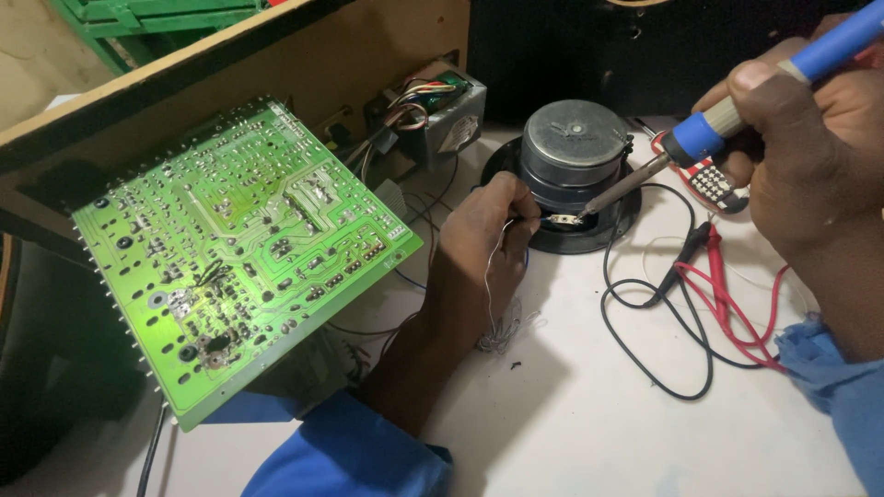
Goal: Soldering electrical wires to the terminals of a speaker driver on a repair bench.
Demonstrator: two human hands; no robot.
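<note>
Right now the right hand grips a blue soldering iron slanting from two o'clock down to the speaker terminal, where the left hand, nearer, pinches thin solder wire on the bench.

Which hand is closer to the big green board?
Left. The left hand is just right of the green circuit board, pinching thin wire at the speaker. The right hand is much farther right, gripping the blue soldering iron.
</note>
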